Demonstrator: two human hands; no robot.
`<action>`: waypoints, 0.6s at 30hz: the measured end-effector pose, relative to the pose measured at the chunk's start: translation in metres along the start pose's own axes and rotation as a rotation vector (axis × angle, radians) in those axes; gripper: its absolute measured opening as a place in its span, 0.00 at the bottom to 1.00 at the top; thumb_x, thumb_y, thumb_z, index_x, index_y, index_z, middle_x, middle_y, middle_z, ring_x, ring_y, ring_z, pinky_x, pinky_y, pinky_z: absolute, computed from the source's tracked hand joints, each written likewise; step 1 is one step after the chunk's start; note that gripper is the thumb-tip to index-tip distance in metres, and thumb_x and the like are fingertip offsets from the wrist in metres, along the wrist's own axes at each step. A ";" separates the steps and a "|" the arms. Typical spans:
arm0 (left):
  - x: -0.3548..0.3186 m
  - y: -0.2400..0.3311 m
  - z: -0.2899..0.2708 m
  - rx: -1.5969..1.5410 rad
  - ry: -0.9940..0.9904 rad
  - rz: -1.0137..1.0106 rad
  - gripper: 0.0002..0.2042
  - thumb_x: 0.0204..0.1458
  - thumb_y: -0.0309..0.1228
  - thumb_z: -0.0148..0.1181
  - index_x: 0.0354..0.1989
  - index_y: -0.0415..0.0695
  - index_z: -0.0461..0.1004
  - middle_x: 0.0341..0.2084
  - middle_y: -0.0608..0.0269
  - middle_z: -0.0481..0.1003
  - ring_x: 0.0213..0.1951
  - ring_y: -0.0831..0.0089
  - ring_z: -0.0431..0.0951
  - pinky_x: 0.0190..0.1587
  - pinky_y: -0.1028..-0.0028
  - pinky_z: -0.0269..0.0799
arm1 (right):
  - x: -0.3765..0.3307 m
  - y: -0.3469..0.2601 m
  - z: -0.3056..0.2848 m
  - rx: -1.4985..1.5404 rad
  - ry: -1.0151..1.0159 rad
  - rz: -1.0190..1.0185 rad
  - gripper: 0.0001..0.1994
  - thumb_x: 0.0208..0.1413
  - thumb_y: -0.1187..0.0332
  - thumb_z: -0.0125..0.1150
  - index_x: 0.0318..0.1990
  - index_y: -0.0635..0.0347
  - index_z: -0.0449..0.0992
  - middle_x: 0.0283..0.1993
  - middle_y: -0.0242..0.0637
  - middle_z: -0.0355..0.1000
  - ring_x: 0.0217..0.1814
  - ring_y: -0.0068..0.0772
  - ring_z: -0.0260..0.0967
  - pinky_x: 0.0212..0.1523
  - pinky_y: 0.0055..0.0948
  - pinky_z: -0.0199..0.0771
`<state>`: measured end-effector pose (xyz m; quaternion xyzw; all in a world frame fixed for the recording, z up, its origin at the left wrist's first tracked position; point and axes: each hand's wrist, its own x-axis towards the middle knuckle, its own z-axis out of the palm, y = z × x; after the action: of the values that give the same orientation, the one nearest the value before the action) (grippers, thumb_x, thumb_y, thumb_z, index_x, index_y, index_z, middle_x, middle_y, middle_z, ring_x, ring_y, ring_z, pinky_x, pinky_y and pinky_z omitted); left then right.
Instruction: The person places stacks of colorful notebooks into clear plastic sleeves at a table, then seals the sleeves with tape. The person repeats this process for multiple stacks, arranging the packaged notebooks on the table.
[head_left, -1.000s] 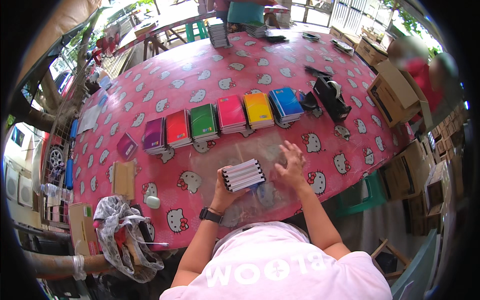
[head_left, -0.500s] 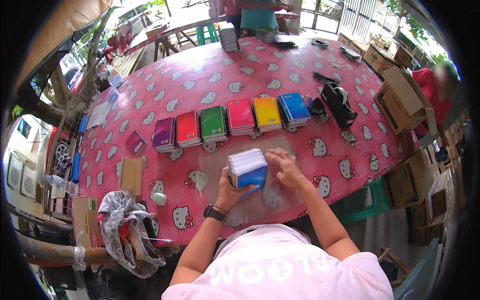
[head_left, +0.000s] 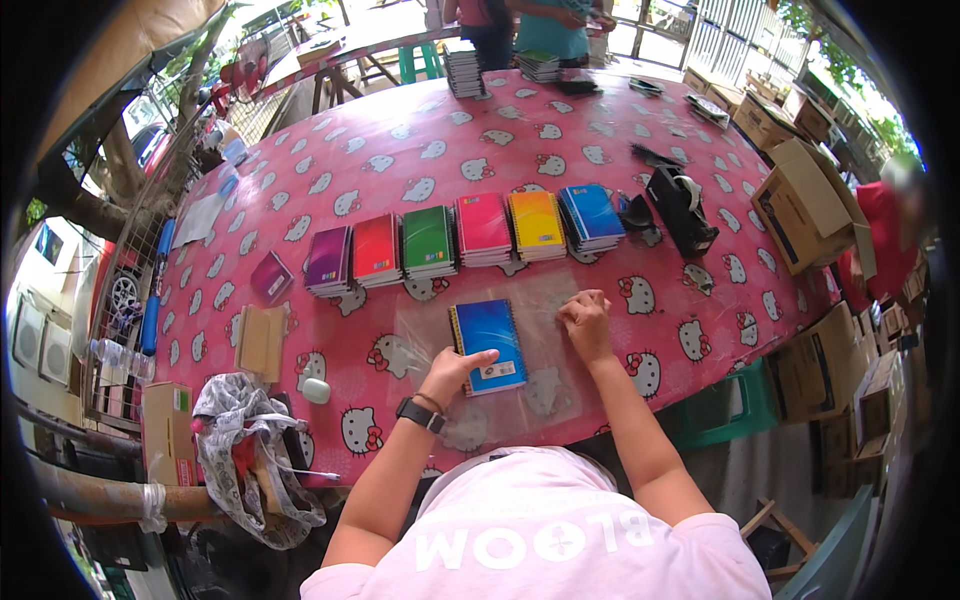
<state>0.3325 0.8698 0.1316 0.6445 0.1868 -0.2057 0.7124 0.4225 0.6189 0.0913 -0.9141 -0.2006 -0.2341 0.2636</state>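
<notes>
A blue spiral notebook (head_left: 488, 335) lies cover up near the front of the table, apparently on top of a stack. My left hand (head_left: 445, 376) grips its lower left side, thumb across the cover, other fingers mostly hidden. Under it spreads a clear plastic sheet or bag (head_left: 545, 395). To the right, my right hand (head_left: 588, 318) is closed in a pinch at the plastic's upper right corner. Beyond my hands runs a row of notebook stacks: purple (head_left: 328, 258), red (head_left: 376, 247), green (head_left: 429, 240), pink (head_left: 483, 226), yellow (head_left: 537, 222) and blue (head_left: 592, 215).
A black tape dispenser (head_left: 682, 212) stands right of the row. On the left lie a small purple notebook (head_left: 272, 277), a brown cardboard piece (head_left: 260, 343), a pale green case (head_left: 316, 390) and a patterned bag (head_left: 250, 450). An open carton (head_left: 805, 210) and a person (head_left: 890, 235) are at the right.
The blue notebooks have gone from a tilted, upright hold to lying flat on the plastic. My right hand has closed from spread fingers into a pinch, slightly farther right.
</notes>
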 end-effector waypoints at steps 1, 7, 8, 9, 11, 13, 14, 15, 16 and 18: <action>-0.001 -0.004 -0.003 -0.042 0.000 0.025 0.20 0.41 0.37 0.69 0.38 0.36 0.75 0.31 0.59 0.77 0.32 0.73 0.78 0.37 0.75 0.73 | 0.001 0.001 0.001 0.012 -0.017 0.024 0.04 0.40 0.69 0.65 0.26 0.53 0.76 0.32 0.27 0.70 0.46 0.34 0.62 0.48 0.38 0.58; -0.026 -0.013 -0.011 -0.150 -0.059 0.076 0.20 0.43 0.33 0.67 0.42 0.36 0.71 0.35 0.59 0.76 0.35 0.73 0.77 0.38 0.74 0.74 | 0.008 0.013 0.003 0.046 -0.021 0.026 0.03 0.42 0.70 0.63 0.25 0.53 0.74 0.31 0.28 0.69 0.41 0.35 0.64 0.42 0.37 0.62; -0.029 -0.015 -0.010 -0.164 -0.088 0.064 0.19 0.44 0.32 0.66 0.43 0.37 0.71 0.35 0.60 0.75 0.36 0.73 0.77 0.39 0.73 0.74 | 0.015 0.015 0.005 0.023 -0.030 0.009 0.02 0.43 0.70 0.62 0.25 0.52 0.74 0.32 0.28 0.69 0.42 0.35 0.64 0.42 0.37 0.62; -0.031 -0.015 -0.009 -0.178 -0.117 0.053 0.18 0.45 0.31 0.65 0.44 0.37 0.70 0.36 0.60 0.75 0.37 0.73 0.77 0.39 0.73 0.75 | 0.022 0.016 0.005 -0.001 -0.039 -0.008 0.02 0.44 0.69 0.62 0.26 0.52 0.75 0.32 0.27 0.69 0.42 0.34 0.64 0.42 0.37 0.62; -0.037 -0.011 -0.004 -0.171 -0.095 0.052 0.18 0.45 0.30 0.65 0.44 0.37 0.70 0.36 0.60 0.75 0.38 0.73 0.76 0.40 0.72 0.75 | 0.034 0.017 0.002 0.056 0.018 -0.035 0.02 0.45 0.69 0.62 0.27 0.52 0.75 0.35 0.27 0.70 0.44 0.35 0.64 0.43 0.36 0.62; -0.038 -0.012 0.002 -0.200 -0.063 0.072 0.18 0.45 0.30 0.65 0.44 0.37 0.70 0.36 0.60 0.75 0.38 0.73 0.76 0.40 0.72 0.75 | 0.036 0.018 -0.001 0.084 0.000 -0.017 0.03 0.45 0.68 0.62 0.29 0.52 0.75 0.37 0.27 0.71 0.45 0.35 0.64 0.44 0.36 0.62; -0.037 -0.013 0.005 -0.231 -0.045 0.094 0.18 0.45 0.30 0.65 0.44 0.37 0.70 0.36 0.60 0.75 0.38 0.73 0.76 0.40 0.72 0.75 | 0.031 0.020 -0.002 0.080 -0.043 0.015 0.03 0.46 0.68 0.62 0.29 0.52 0.75 0.38 0.27 0.71 0.45 0.35 0.63 0.44 0.36 0.62; -0.036 -0.013 0.009 -0.262 -0.027 0.117 0.18 0.46 0.31 0.65 0.44 0.38 0.70 0.36 0.60 0.75 0.38 0.73 0.77 0.40 0.73 0.75 | 0.029 0.023 -0.002 0.075 -0.086 0.047 0.04 0.46 0.68 0.62 0.30 0.52 0.75 0.39 0.27 0.71 0.46 0.35 0.63 0.45 0.36 0.62; -0.035 -0.011 0.011 -0.280 -0.036 0.145 0.19 0.44 0.30 0.65 0.44 0.37 0.69 0.36 0.60 0.75 0.37 0.72 0.77 0.39 0.72 0.75 | 0.029 0.025 0.000 0.094 -0.086 0.000 0.04 0.46 0.68 0.62 0.30 0.52 0.75 0.39 0.27 0.71 0.46 0.35 0.63 0.45 0.36 0.61; -0.038 0.010 0.023 -0.322 -0.055 0.189 0.22 0.42 0.30 0.67 0.44 0.36 0.68 0.35 0.58 0.75 0.35 0.71 0.77 0.37 0.72 0.75 | 0.024 0.027 0.005 0.129 -0.096 -0.086 0.05 0.46 0.67 0.62 0.31 0.52 0.75 0.39 0.27 0.70 0.46 0.35 0.63 0.46 0.37 0.61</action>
<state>0.3059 0.8494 0.1624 0.5310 0.1364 -0.1227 0.8273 0.4570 0.6067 0.0897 -0.8960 -0.2664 -0.1878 0.3016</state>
